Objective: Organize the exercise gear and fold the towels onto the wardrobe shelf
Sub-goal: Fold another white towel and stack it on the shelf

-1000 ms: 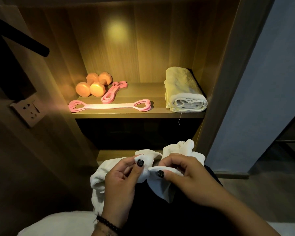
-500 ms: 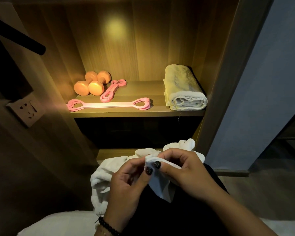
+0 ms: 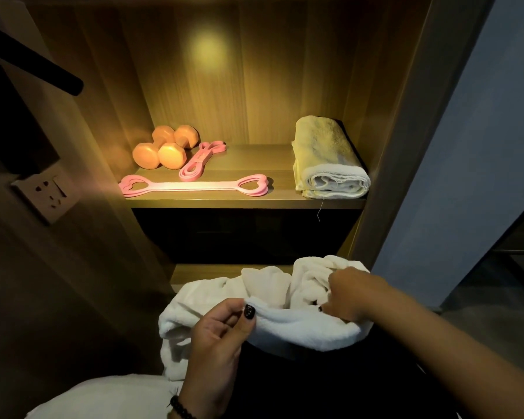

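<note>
A crumpled white towel lies bunched in front of me below the wardrobe shelf. My left hand pinches its near edge between thumb and fingers. My right hand grips the same edge further right, fingers curled into the cloth. On the shelf a folded yellow-white towel sits at the right. Two orange dumbbells stand at the back left, a looped pink band lies beside them, and a long pink resistance band with heart-shaped handles lies along the front edge.
The wardrobe's right side panel and a grey wall close in the right. A wall socket and a black rod are at the left. A lower shelf edge shows behind the towel. White bedding lies at bottom left.
My hands have drawn apart along the towel's edge: the right hand moved right and up, the left stayed low. The towel is now spread wider between them.
</note>
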A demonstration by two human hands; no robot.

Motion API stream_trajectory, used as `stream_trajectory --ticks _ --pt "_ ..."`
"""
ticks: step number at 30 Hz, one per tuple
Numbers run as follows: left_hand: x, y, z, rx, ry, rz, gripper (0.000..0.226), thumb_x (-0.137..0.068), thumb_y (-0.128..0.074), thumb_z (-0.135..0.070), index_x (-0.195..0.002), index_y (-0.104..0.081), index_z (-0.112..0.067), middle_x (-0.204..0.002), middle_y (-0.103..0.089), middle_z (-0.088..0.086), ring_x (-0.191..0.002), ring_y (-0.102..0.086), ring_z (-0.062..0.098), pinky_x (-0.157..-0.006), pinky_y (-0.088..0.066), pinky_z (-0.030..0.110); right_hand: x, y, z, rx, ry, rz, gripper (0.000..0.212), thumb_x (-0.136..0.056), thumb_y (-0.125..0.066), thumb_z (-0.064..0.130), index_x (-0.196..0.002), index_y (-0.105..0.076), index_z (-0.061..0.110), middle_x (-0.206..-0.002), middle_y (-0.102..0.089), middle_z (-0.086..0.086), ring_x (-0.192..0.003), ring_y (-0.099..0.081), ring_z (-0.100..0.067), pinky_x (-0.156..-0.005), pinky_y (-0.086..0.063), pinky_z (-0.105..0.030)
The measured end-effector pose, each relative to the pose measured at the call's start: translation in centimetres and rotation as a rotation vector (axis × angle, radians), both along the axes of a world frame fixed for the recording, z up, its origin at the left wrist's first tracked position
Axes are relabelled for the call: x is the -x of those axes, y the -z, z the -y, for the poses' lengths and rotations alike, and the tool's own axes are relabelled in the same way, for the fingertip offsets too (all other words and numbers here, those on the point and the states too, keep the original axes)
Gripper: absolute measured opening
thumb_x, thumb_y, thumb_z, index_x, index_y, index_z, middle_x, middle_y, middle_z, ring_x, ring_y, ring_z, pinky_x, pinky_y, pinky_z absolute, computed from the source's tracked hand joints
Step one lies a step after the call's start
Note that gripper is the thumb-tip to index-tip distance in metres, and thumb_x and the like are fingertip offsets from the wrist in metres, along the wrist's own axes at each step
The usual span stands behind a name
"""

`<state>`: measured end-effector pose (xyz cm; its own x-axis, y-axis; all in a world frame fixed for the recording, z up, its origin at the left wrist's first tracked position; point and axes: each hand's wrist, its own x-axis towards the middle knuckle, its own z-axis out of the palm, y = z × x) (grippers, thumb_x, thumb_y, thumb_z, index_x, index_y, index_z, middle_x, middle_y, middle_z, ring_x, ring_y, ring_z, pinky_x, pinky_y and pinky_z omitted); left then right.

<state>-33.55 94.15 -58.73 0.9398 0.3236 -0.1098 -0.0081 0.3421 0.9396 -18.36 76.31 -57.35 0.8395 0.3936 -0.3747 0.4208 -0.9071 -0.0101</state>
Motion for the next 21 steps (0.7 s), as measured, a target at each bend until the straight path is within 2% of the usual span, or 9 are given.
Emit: stream_trajectory --ticks 2,5,6,8,9,11,13,16,21 --pt "-0.1 0.4 -0.3 0.046 -0.004 -0.003 0.019 -0.070 -0.073 -0.027 -0.086 -0.077 -0.017 -0.086 -0.073 0.009 -0.080 -0.069 0.015 -0.063 -0.054 0.019 -1.1 0.9 -1.4 0.055 -0.047 0.172 0.047 -0.082 -0.061 0.046 -0.121 -0.054 0.020 -0.121 -0.056 0.000 -0.101 -0.052 -0.019 -0.082 -0.043 -0.034" --pt "0.0 0.7 -0.9 0.157 -0.024 -0.034 0.020 -0.069 -0.063 -0.016 -0.083 -0.078 -0.017 -0.092 -0.073 0.011 -0.084 -0.070 0.018 -0.068 -0.055 0.025 -3.6 3.0 -3.5 0.045 -0.136 0.281 0.082 -0.077 -0.070 0.041 -0.144 -0.027 0.021 -0.142 -0.035 -0.010 -0.127 -0.039 -0.032 -0.100 -0.037 -0.046" --pt "0.0 0.6 -1.0 0.186 -0.034 -0.043 0.021 -0.068 -0.062 -0.016 -0.082 -0.078 -0.018 -0.093 -0.074 0.010 -0.086 -0.071 0.018 -0.071 -0.054 0.027 -4.4 3.7 -4.2 0.025 -0.201 0.236 0.085 -0.078 -0.070 0.043 -0.147 -0.024 0.026 -0.148 -0.026 -0.010 -0.133 -0.031 -0.033 -0.104 -0.033 -0.049" --pt "-0.2 0.3 -1.1 0.244 -0.046 -0.041 0.023 -0.070 -0.058 -0.015 -0.080 -0.079 -0.020 -0.095 -0.074 0.008 -0.087 -0.072 0.018 -0.070 -0.055 0.029 -5.4 4.6 -5.1 -0.190 -0.244 0.007 0.060 -0.086 -0.066 0.039 -0.140 -0.042 0.030 -0.150 -0.028 -0.004 -0.136 -0.029 -0.030 -0.108 -0.031 -0.049" --pt "-0.4 0.0 -1.1 0.271 -0.042 -0.038 0.024 -0.072 -0.057 -0.014 -0.081 -0.079 -0.018 -0.096 -0.075 0.008 -0.087 -0.072 0.019 -0.068 -0.057 0.028 -5.5 5.2 -5.5 -0.340 -0.222 -0.098 0.041 -0.089 -0.063 0.033 -0.129 -0.057 0.027 -0.143 -0.040 -0.003 -0.131 -0.038 -0.027 -0.106 -0.038 -0.045" --pt "-1.1 -0.7 -1.2 0.309 -0.048 -0.051 0.027 -0.075 -0.056 -0.016 -0.090 -0.078 -0.012 -0.100 -0.073 0.013 -0.089 -0.072 0.022 -0.064 -0.058 0.026 -5.5 5.9 -6.2 -0.599 -0.138 -0.157 0.017 -0.093 -0.058 0.022 -0.104 -0.071 0.019 -0.113 -0.063 -0.002 -0.103 -0.060 -0.022 -0.089 -0.052 -0.036" --pt "-2.1 -1.6 -1.4 0.320 -0.086 -0.084 0.035 -0.075 -0.058 -0.020 -0.105 -0.071 -0.006 -0.107 -0.071 0.017 -0.095 -0.071 0.027 -0.068 -0.059 0.031 -5.8 5.6 -6.6 -0.735 -0.060 -0.129 0.019 -0.096 -0.052 0.018 -0.086 -0.067 0.022 -0.090 -0.066 -0.001 -0.082 -0.062 -0.017 -0.075 -0.053 -0.033" --pt "-4.7 -4.0 -1.6 0.259 -0.126 -0.095 0.043 -0.077 -0.058 -0.025 -0.115 -0.063 -0.005 -0.110 -0.070 0.017 -0.102 -0.068 0.031 -0.082 -0.057 0.041 -7.4 3.5 -6.5 -0.880 0.054 -0.060 0.023 -0.098 -0.049 0.019 -0.080 -0.062 0.022 -0.082 -0.063 -0.001 -0.079 -0.059 -0.013 -0.071 -0.048 -0.028" --pt "-11.5 -11.0 -2.8 0.170 -0.144 0.029 0.019 -0.095 -0.050 -0.010 -0.106 -0.063 -0.001 -0.091 -0.070 0.015 -0.083 -0.068 0.025 -0.070 -0.057 0.035 -10.1 -2.1 -5.0 -1.122 0.185 0.066 0.035 -0.098 -0.048 0.015 -0.065 -0.056 0.026 -0.066 -0.057 0.006 -0.063 -0.047 -0.004 -0.061 -0.036 -0.026"
